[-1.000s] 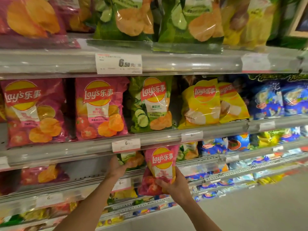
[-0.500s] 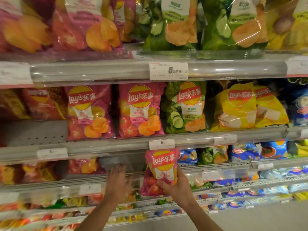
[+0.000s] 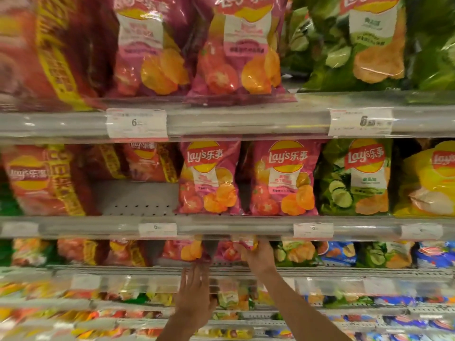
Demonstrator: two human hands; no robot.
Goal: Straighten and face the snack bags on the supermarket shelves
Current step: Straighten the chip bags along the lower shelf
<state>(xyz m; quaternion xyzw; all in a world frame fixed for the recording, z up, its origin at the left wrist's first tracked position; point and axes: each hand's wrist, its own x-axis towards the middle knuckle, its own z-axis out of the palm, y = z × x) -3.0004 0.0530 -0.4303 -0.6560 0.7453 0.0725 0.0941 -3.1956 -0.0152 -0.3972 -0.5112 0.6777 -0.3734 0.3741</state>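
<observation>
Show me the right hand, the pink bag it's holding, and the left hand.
right hand [image 3: 259, 258], head view, back of the hand
pink bag [image 3: 227, 252], head view, lower front
left hand [image 3: 194, 295], head view, back of the hand

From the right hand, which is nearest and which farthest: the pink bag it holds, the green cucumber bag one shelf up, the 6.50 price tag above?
1. Pink bag, gripped by the right hand.
2. Green cucumber bag, one shelf up, to the right.
3. 6.50 price tag, higher still, on the upper rail.

Glossy plastic chip bags [image 3: 209, 178]; matt perforated metal shelf [image 3: 138, 200]; shiny clear plastic edge strip [image 3: 234, 121]; paper price tags [image 3: 137, 123].
</observation>
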